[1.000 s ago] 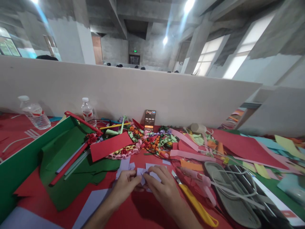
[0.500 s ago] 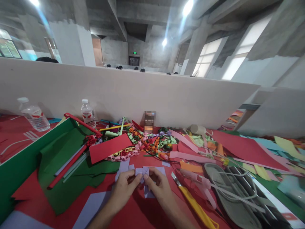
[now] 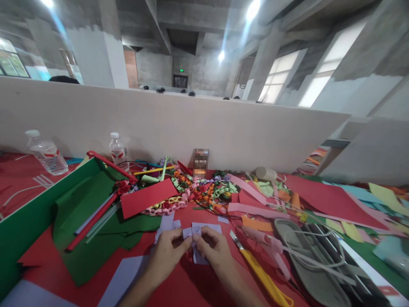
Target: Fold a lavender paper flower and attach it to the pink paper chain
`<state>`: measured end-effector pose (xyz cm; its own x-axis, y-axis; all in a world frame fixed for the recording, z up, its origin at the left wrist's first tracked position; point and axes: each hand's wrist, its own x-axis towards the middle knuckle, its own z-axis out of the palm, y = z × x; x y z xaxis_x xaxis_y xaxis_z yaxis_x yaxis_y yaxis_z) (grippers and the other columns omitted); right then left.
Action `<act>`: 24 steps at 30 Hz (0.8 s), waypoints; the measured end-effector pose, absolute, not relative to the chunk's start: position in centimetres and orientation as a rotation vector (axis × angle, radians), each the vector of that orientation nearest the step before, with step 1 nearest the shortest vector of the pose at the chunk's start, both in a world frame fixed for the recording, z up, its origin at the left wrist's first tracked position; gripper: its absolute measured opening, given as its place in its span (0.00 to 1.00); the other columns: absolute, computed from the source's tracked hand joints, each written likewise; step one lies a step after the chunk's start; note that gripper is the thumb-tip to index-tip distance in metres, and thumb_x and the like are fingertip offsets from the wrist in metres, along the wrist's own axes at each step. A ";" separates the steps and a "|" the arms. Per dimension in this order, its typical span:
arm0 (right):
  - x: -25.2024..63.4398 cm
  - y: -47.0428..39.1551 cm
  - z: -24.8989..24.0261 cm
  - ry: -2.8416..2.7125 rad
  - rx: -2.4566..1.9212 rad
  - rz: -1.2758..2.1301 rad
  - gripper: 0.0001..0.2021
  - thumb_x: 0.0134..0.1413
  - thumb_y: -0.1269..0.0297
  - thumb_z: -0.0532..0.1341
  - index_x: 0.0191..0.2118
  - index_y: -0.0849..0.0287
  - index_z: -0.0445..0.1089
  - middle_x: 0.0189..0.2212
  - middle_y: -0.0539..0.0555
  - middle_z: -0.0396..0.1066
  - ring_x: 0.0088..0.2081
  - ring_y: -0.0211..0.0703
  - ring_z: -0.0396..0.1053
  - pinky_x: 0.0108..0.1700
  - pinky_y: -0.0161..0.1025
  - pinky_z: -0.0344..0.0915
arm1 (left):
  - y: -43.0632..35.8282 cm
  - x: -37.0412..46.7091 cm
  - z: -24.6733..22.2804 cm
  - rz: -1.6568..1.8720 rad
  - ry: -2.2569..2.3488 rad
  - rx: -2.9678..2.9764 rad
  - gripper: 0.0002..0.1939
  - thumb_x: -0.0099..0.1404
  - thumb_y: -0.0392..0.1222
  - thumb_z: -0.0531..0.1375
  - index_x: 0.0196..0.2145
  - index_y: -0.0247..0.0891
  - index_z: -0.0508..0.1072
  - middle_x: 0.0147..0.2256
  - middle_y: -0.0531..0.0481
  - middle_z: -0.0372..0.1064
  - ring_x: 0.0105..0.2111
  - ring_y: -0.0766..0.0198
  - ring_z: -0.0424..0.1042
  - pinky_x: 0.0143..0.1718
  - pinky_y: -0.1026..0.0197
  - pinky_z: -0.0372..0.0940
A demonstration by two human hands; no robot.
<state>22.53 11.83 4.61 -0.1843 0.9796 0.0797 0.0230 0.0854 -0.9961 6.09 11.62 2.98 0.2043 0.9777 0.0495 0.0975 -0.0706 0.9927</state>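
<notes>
Both hands at the near middle of the bench [image 3: 182, 292]. Left hand [image 3: 166, 253] and right hand [image 3: 219, 251] each have thumb and fingers pinched on the folded purple paper [image 3: 188, 231], one per side, thumb tips nearly meeting. Grip: closed on the paper, both sides. Lower fingers hidden, can't tell what they do.

Paper is held above the bench, with a purple sheet [image 3: 214, 227] behind and below it.

Edges: right side is tight. Utility knife [image 3: 257, 268] lies just beside the right hand, blade pointing away from the wearer, pink glue gun [image 3: 270, 244] past it, then the grey tray [image 3: 305, 266] with white cable looped over it. Left side: green paper [image 3: 83, 260] and a lower purple sheet [image 3: 123, 275], the latter close to the left forearm. Far side: red card [image 3: 148, 198] and paper chains [image 3: 204, 192] heaped toward the white partition [image 3: 204, 123], which bounds the back. Pixelated phone [image 3: 200, 163] leans there. Open room is mostly the red surface between the forearms, toward the wearer.

Vs half a second ago: the paper faced the camera flatter with more of it showing; now it's creased and angled, and the fingertips have moved in closer. Knife, glue gun and tray haven't moved on the bench.
</notes>
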 end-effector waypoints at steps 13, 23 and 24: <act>22.6 11.8 3.4 -1.395 -1.171 1.196 0.21 0.53 0.46 0.65 0.24 0.59 0.66 0.17 0.45 0.58 0.20 0.34 0.54 0.21 0.32 0.50 | 11.7 6.3 4.1 1.207 1.136 1.366 0.14 0.61 0.48 0.63 0.24 0.36 0.75 0.21 0.54 0.68 0.23 0.65 0.65 0.25 0.66 0.60; 22.3 11.4 3.8 -1.361 -1.146 1.187 0.19 0.53 0.48 0.66 0.24 0.59 0.65 0.18 0.45 0.59 0.22 0.35 0.56 0.23 0.32 0.52 | 11.4 6.2 3.9 1.228 1.164 1.479 0.14 0.64 0.47 0.61 0.24 0.37 0.74 0.23 0.53 0.70 0.26 0.63 0.67 0.28 0.66 0.60; 22.3 11.3 3.9 -1.361 -1.143 1.185 0.19 0.53 0.48 0.66 0.24 0.59 0.66 0.18 0.45 0.59 0.22 0.35 0.56 0.23 0.32 0.52 | 11.3 6.2 4.0 1.232 1.162 1.489 0.14 0.65 0.46 0.61 0.25 0.37 0.75 0.24 0.52 0.71 0.26 0.63 0.68 0.29 0.66 0.61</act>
<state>22.33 11.35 3.93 -0.0961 0.9920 0.0820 0.0555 0.0876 -0.9946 6.20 11.30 3.97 0.0797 0.9787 0.1892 0.1314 -0.1985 0.9713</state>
